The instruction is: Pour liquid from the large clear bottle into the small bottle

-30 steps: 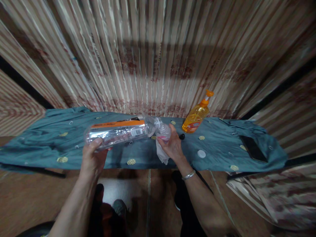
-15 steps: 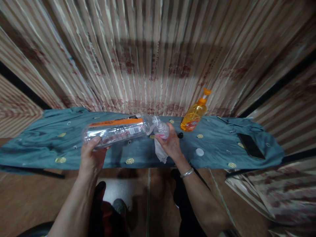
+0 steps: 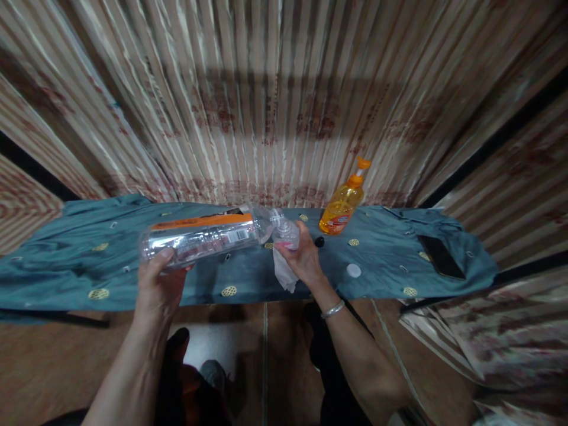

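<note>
Holding two bottles (image 3: 204, 238), orange pump dispenser (image 3: 341, 208) near, white lid (image 3: 354, 270), phone (image 3: 441, 257)

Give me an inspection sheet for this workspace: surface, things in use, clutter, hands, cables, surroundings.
Surface: teal patterned cloth, wrinkled in places.
Things in use: large clear bottle with an orange band, tipped almost level, its neck at the mouth of the small clear bottle; whether they touch is unclear. White crumpled sheet below the small one; held or loose, cannot tell.
Clutter: pump bottle with orange liquid, white cap, small black object, dark phone-like slab.
Hands: left hand grips the large bottle near its base; right hand, silver bracelet at the wrist, grips the small one.
Cables: nothing seen.
Surroundings: striped curtain behind, dark pole at right, brown floor below.
</note>
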A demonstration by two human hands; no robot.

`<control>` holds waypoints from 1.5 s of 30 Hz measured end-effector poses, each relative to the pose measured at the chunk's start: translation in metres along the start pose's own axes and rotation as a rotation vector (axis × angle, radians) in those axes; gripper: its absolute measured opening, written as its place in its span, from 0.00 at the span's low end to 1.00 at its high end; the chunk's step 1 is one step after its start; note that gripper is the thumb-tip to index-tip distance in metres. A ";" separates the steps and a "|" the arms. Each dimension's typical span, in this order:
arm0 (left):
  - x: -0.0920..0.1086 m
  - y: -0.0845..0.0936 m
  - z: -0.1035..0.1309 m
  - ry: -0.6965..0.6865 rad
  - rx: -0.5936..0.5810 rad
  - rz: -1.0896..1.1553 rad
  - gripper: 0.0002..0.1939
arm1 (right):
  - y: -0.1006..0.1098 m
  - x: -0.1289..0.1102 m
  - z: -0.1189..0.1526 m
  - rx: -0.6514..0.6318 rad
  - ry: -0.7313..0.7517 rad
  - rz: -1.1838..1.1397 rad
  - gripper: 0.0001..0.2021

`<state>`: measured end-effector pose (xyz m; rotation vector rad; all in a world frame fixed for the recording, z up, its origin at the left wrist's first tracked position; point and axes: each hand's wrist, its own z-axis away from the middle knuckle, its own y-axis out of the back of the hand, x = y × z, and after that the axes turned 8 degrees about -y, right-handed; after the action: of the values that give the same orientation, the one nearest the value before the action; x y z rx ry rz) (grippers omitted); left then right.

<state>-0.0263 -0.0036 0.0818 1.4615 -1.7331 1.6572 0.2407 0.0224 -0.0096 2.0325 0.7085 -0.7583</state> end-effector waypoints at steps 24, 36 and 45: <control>0.002 -0.008 0.005 -0.012 0.033 -0.037 0.29 | 0.000 0.002 0.000 0.017 -0.025 -0.010 0.38; 0.001 -0.007 0.004 -0.031 0.011 -0.061 0.21 | 0.003 0.001 0.000 -0.008 -0.046 0.007 0.38; 0.005 -0.010 0.005 -0.042 -0.008 -0.063 0.24 | 0.001 0.001 0.001 0.005 -0.040 0.016 0.38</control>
<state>-0.0182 -0.0085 0.0900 1.5413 -1.6947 1.5969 0.2423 0.0217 -0.0102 2.0201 0.6672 -0.7894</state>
